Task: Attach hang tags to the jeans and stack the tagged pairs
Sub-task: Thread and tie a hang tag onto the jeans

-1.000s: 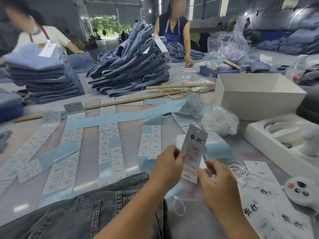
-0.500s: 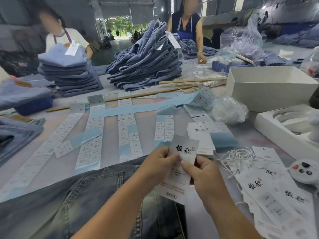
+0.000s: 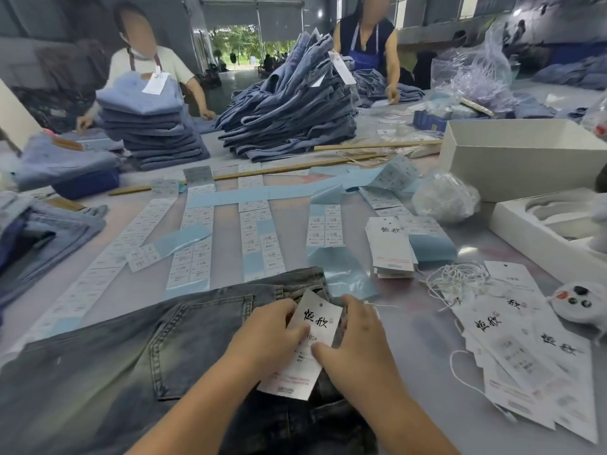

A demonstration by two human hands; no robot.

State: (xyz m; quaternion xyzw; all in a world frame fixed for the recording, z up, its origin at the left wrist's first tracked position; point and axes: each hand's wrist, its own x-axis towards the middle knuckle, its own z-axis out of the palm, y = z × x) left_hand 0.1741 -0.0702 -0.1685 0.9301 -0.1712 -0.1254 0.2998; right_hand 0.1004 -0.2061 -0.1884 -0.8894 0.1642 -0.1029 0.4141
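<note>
Left hand (image 3: 274,336) and right hand (image 3: 356,339) pinch a light, stiff card hang tag (image 3: 307,348) by its edges over limp, heavy jeans (image 3: 131,372).

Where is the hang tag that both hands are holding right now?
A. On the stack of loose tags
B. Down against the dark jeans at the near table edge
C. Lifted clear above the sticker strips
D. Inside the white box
B: the left hand and right hand grip the hang tag over the dark jeans.
</note>
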